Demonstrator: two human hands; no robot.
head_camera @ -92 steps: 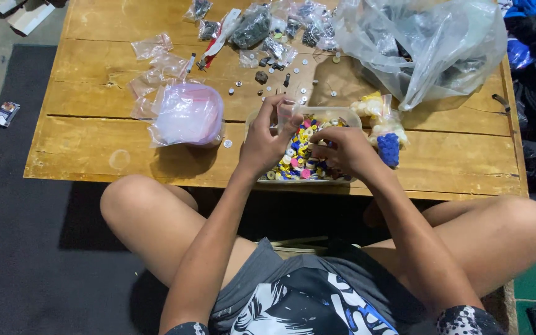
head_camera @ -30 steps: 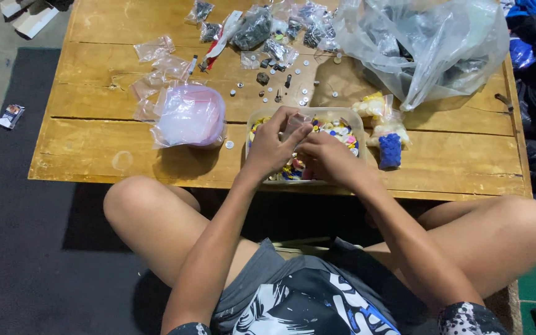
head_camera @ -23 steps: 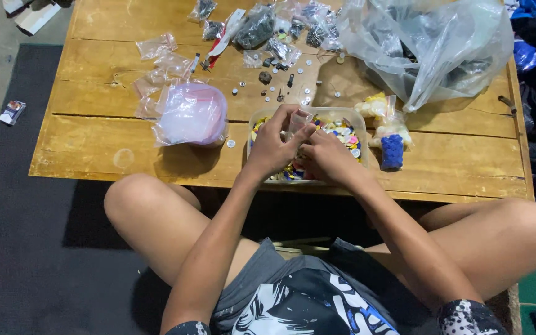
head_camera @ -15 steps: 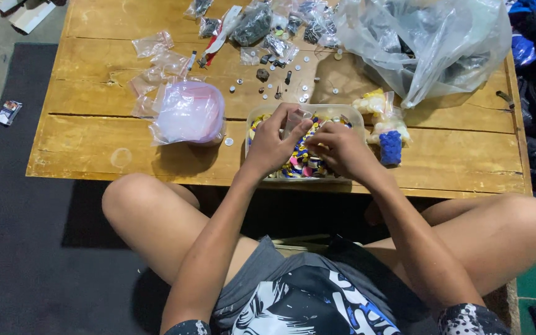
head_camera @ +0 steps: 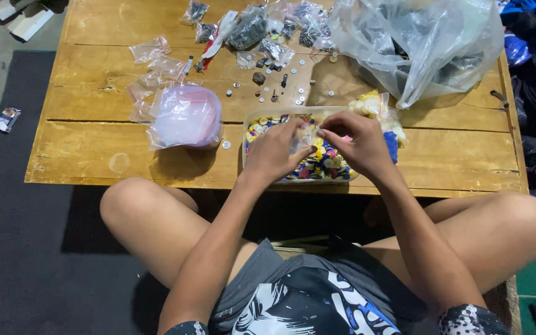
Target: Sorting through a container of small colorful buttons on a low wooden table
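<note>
The fingers of the left hand and the right hand are pinched narrow on one small clear plastic bag, held between both hands just above the tray; which way its long side points cannot be told. Below them stands one low wooden table. On its far right lies one big clear plastic sack. One pink bowl wrapped in plastic sits left of the hands. One clear rectangular tray of colourful buttons lies with its long side across the table. Small screws lie scattered behind; their number cannot be counted.
</note>
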